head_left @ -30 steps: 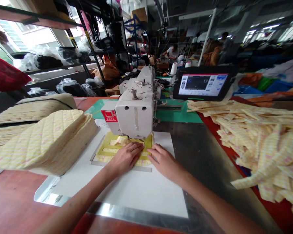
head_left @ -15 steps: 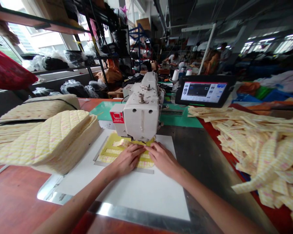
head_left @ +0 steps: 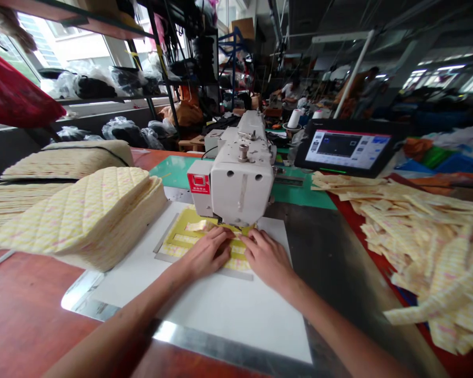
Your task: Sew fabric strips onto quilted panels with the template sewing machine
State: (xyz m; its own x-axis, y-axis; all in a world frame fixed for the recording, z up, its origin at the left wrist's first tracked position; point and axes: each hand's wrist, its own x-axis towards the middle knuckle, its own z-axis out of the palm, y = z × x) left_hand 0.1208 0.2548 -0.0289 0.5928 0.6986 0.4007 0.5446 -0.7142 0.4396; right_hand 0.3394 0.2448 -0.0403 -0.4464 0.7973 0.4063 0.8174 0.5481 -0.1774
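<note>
A white sewing machine (head_left: pixel 240 181) stands on a white board (head_left: pixel 220 304). Under its head lies a yellow template (head_left: pixel 181 223) with yellow quilted fabric (head_left: pixel 177 239) showing through its slots. My left hand (head_left: pixel 207 254) rests palm down on the template and fabric, fingers curled slightly, just in front of the needle area. My right hand (head_left: pixel 266 257) lies flat beside it, fingers stretched toward the needle and pressing on the fabric. The fingertips of both hands almost meet.
A thick stack of quilted yellow pieces (head_left: pixel 82 218) sits to the left, with more stacks (head_left: pixel 43 168) behind. A heap of yellow fabric strips (head_left: pixel 425 236) covers the right side. A touchscreen panel (head_left: pixel 349 149) stands behind the machine, a thread cone (head_left: pixel 295 118) near it. People work far behind.
Both hands have slid slightly forward toward the needle and closer together. The camera view has shifted a little, so everything sits further right in the frame.
</note>
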